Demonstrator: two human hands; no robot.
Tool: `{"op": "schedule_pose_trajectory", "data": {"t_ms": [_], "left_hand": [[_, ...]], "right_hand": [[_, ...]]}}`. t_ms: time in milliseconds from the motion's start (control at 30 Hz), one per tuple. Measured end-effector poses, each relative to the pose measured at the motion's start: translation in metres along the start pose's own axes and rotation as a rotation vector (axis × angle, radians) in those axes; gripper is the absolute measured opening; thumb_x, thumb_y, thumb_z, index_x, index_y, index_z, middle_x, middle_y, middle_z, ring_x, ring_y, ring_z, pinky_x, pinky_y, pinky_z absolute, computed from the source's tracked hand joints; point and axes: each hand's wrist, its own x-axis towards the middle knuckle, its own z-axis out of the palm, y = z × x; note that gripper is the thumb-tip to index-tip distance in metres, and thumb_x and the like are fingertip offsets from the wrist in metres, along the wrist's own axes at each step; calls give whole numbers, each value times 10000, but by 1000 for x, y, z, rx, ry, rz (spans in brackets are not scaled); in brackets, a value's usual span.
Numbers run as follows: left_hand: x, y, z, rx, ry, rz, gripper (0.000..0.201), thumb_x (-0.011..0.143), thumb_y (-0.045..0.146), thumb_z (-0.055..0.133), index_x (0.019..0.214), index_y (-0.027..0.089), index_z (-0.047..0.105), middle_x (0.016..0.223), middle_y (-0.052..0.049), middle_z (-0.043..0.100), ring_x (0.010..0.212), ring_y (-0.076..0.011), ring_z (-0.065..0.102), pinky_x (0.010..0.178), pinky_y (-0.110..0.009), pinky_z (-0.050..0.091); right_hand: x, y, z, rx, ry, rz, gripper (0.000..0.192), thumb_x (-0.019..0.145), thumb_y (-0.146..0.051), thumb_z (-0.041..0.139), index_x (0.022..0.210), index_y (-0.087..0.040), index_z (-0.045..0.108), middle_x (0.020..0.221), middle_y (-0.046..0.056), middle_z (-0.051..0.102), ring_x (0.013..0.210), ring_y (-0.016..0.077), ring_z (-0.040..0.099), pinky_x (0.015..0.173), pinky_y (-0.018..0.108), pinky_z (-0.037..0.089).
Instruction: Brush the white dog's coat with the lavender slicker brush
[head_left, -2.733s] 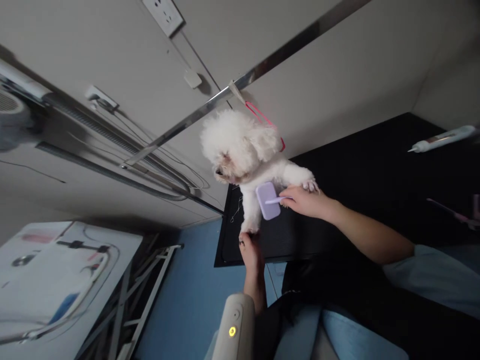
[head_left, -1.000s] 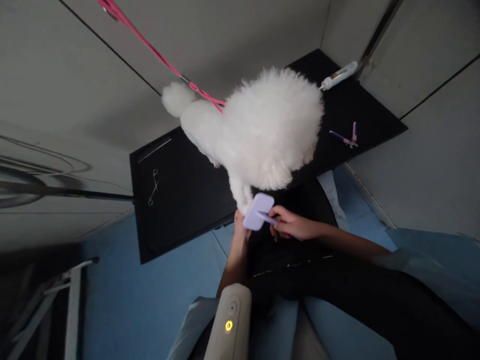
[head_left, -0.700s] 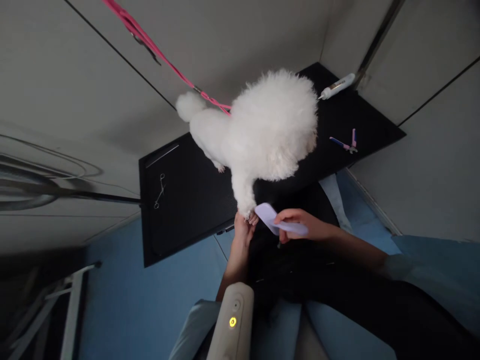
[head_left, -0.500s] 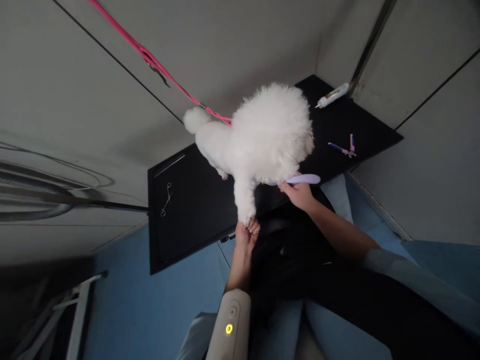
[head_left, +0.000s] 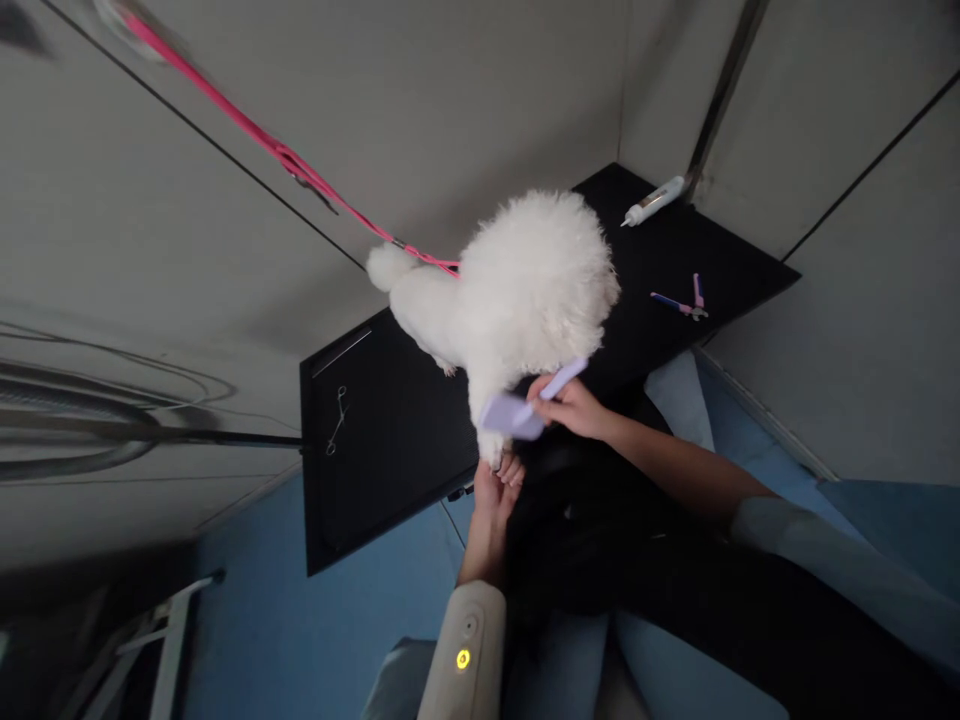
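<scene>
White dog (head_left: pixel 536 280) stands mid-scene on the black counter (head_left: pixel 397 430). Left hand (head_left: pixel 496 490): fingers closed on its front paw (head_left: pixel 493 456), near edge. Right hand (head_left: pixel 568 405): fingers clamped on the purple brush (head_left: pixel 513 416), which overlaps the foreleg, blurred; contact unclear. Judged: foreleg brushing under way, unfinished; amount done elsewhere not readable. Scissors (head_left: pixel 339 418) left, clippers (head_left: pixel 695 312) right, both unheld.

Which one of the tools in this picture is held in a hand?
The lavender brush, in the right hand; the pink-and-blue clippers, ringed metal tool and thin metal strip lie on the black table.
</scene>
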Motion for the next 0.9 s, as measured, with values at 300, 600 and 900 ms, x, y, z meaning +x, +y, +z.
{"op": "schedule_pose_trajectory", "data": {"t_ms": [300, 600, 900], "left_hand": [[6, -7, -7, 96, 16, 41, 445, 909, 396, 602, 585, 193, 373, 466, 83, 231, 383, -48, 191, 391, -187, 207], [9, -21, -3, 277, 136, 330, 540, 787, 593, 689, 544, 199, 411, 446, 59, 348, 412, -63, 290, 428, -216, 268], [9, -21, 3, 323, 190, 308, 535, 787, 606, 678, 530, 195, 451, 455, 49, 386, 430, -81, 335, 445, -227, 296]], "right_hand": [[-1, 3, 0, 49, 113, -23, 370, 788, -553, 695, 855, -208, 579, 692, -25, 574, 580, 104, 532, 580, 261, 470], [-13, -10, 0, -93, 111, -18, 284, 836, -478, 661, 869, -208, 583, 770, 2, 582, 695, 136, 543, 620, 262, 449], [-18, -19, -5, -234, 56, -58, 209, 859, -418, 635, 886, -213, 601, 843, 22, 598, 741, 154, 537, 663, 280, 447]]}}
